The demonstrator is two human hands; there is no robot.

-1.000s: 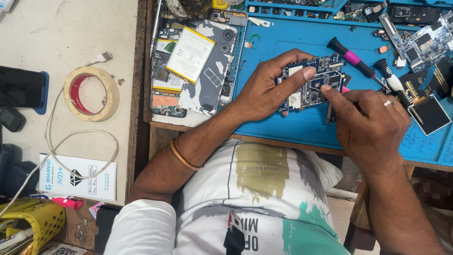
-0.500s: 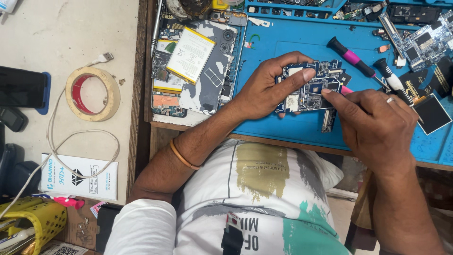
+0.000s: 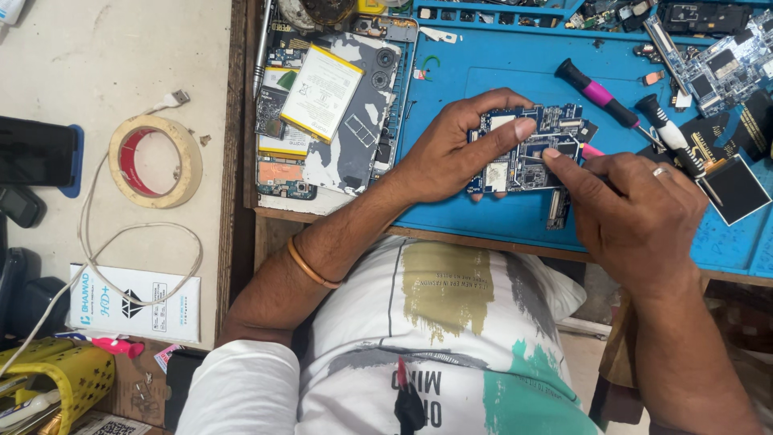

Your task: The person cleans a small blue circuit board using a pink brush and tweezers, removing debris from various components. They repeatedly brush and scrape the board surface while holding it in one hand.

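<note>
White box: flat white rectangular package (image 3: 137,304) with blue print, lying far left of both hands, cable draping over it.
Tape roll: beige ring (image 3: 155,159), red inside, sitting well left of the left-hand fingers.
Open device: yellow-edged white battery label (image 3: 320,93), lying just left of the left hand.
Circuit board: blue board (image 3: 527,149) resting on the blue mat surface (image 3: 483,64), between both hands.
Left hand: left hand (image 3: 451,153) fingers gripping the board, index lying across its top.
Right hand: right hand (image 3: 636,213) fingers pinching narrow on a pink tool (image 3: 592,151), tip touching the board's right edge.

blue work mat (image 3: 483,64) on a wooden bench (image 3: 237,161), pale beige table (image 3: 121,56) alongside, even light
</note>
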